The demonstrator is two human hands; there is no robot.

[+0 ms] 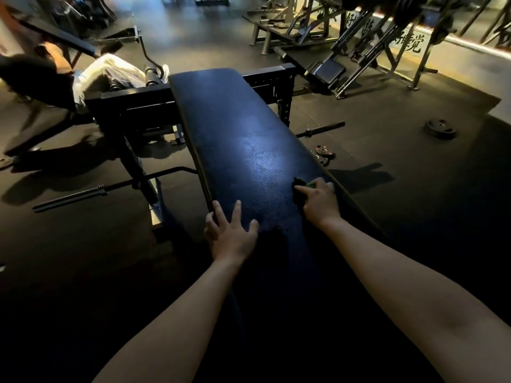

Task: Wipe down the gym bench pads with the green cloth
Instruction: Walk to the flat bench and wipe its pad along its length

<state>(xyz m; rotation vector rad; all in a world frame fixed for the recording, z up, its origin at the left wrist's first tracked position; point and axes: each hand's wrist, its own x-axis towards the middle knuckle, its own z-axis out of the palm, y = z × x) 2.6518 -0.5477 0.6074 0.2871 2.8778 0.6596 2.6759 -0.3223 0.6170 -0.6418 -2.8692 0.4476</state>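
We have the small, bunched green cloth (pixel 303 185) under our right hand (pixel 320 201). Its fingers (pixel 300 192) are curled over the cloth and press it onto the long, dark, grain-textured padded worktop (pixel 243 128) of the gym bench, close to the right edge and toward the near end. Our left hand (pixel 231 233) lies flat at the left edge with fingers spread and relaxed, gripping nothing; we judge it to be a brace. Most of the cloth is hidden beneath the hand, so we would do well to open it out, since a flatter pad of fabric covers more surface per pass. From here the sensible stroke runs lengthwise, away from us toward the far end by the black steel frame (pixel 132 106), with each lane overlapping the last as we work across to the left. We should lean on the left hand for reach and shift it before the cloth arrives, or that patch gets missed. The rolled side edges deserve a pass too — with the cloth this near the right rim, it could slip off if pressure falls on its outer half. The pale sheen mid-worktop may be lamp glare or dampness; we cannot tell which.
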